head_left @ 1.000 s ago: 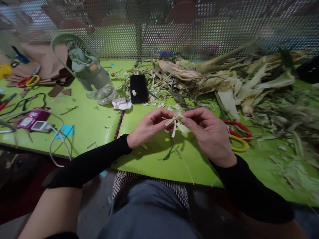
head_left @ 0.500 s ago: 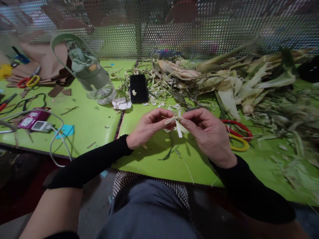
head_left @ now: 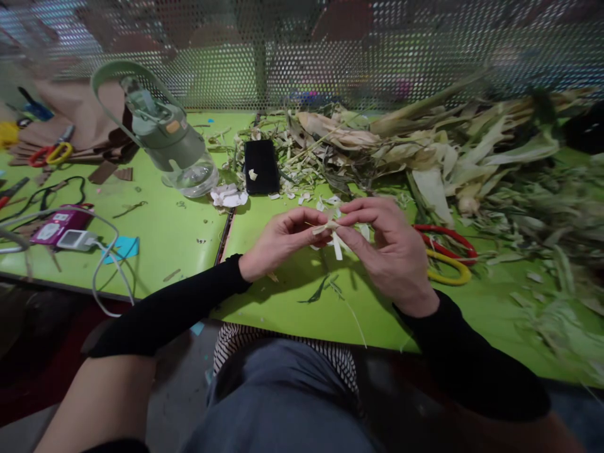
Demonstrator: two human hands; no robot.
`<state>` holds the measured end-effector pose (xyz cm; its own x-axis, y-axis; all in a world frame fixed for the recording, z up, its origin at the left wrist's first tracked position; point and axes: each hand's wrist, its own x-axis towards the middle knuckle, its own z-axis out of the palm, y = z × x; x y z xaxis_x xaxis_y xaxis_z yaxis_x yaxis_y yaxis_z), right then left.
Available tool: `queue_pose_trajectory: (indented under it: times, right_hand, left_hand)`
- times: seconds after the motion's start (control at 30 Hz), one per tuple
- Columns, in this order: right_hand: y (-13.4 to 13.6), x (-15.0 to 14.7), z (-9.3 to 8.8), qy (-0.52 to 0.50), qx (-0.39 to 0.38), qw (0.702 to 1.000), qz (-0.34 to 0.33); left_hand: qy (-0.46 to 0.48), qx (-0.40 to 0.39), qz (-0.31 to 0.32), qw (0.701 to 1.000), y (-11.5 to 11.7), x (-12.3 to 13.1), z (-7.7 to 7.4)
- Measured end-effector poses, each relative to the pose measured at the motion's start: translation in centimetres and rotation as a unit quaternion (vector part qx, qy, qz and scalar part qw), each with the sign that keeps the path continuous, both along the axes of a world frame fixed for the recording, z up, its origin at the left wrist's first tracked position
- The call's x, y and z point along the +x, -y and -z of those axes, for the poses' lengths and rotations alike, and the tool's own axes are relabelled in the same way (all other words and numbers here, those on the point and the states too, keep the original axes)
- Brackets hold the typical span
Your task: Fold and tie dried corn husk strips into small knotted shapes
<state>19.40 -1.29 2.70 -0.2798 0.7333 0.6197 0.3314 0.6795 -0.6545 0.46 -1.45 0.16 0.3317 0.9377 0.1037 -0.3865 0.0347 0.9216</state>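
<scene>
Above the green table, pale strips of corn husk (head_left: 337,245) form a small cluster between my fingertips. My left hand (head_left: 287,239) pinches the cluster from the left, thumb and index finger closed on it. From the right, my right hand (head_left: 387,251) pinches the same cluster with its thumb and index finger. One strip hangs down below the fingers, and another points left. Scissors with red and yellow handles (head_left: 448,272) lie beside my right hand, their blades hidden. Thin green scraps (head_left: 321,289) lie on the table under my hands.
A heap of corn husks (head_left: 438,157) covers the table's back right. Behind my hands lies a black phone (head_left: 261,167), with a green water bottle (head_left: 174,138) to its left. A purple power adapter (head_left: 59,228) with a white cable sits far left. A perforated screen (head_left: 283,56) borders the back.
My right hand has shifted slightly left, its fingertips now closer to my left ones over the husk cluster. The left hand stays almost still.
</scene>
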Motion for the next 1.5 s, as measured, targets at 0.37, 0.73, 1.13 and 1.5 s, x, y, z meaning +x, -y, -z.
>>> queue_pose_trajectory:
  times: [0.37, 0.73, 1.13, 1.5]
  right_hand:
    - [0.1, -0.06, 0.09, 0.05, 0.056, 0.997, 0.013]
    - [0.04, 0.25, 0.25, 0.131, 0.175, 0.975, 0.031]
    - [-0.26, 0.31, 0.2, 0.145, 0.127, 0.981, 0.007]
    - [-0.48, 0.84, -0.37, 0.011, -0.209, 0.977, -0.052]
  left_hand:
    - [-0.03, 0.026, 0.007, 0.999, 0.08, 0.12, -0.19]
    - [-0.054, 0.02, -0.041, 0.997, 0.48, 0.61, 0.12]
    - [-0.094, 0.039, -0.015, 0.995, 0.34, 0.31, 0.34]
    - [-0.239, 0.206, -0.114, 0.942, 0.19, -0.01, 0.46]
